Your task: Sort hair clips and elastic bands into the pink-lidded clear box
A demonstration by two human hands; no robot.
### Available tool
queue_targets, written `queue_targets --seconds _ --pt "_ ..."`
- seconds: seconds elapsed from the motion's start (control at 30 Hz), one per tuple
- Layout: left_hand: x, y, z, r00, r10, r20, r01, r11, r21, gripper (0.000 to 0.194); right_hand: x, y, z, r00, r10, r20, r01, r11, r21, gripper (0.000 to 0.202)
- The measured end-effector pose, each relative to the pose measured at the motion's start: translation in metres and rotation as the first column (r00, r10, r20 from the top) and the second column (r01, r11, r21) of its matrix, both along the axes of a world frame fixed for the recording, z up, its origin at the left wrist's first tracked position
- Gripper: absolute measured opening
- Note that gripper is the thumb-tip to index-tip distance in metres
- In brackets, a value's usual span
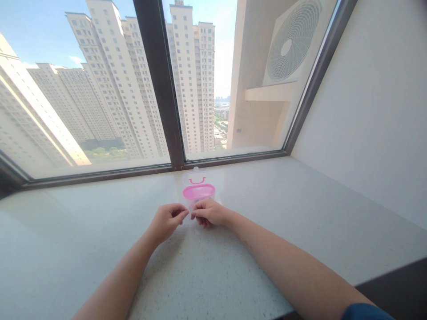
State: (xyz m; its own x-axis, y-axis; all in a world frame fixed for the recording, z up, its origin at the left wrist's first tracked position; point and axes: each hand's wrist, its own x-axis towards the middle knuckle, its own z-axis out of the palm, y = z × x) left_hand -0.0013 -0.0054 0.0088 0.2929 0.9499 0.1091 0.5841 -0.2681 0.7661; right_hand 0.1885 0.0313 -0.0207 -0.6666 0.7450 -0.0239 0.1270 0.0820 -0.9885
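Note:
A small see-through box with a pink rim (184, 194) stands on the pale speckled sill just beyond my hands. Its clear lid (187, 177), with a curved pink handle, is tipped back toward the window. My left hand (169, 218) is closed in a pinch, thumb against forefinger, at the near left of the box. Facing it, my right hand (209, 212) also pinches and covers part of the box's front. Between the fingertips there may be something small and clear, too faint to name. The box's contents are mostly hidden.
The speckled sill (100, 231) runs up to a dark window frame (163, 89). A white wall (367, 111) rises on the right. Tall buildings and an outdoor fan unit (293, 42) show through the glass. The sill's near edge drops to a dark area at the lower right.

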Motion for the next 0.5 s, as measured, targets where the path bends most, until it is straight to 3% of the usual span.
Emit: queue_targets --seconds 0.5 --pt "0.0009 -0.0003 0.0009 1.000 0.006 -0.002 -0.006 1.000 0.001 0.029 -0.0003 -0.0001 -0.0008 1.000 -0.008 0.023 0.007 1.000 0.020 0.014"
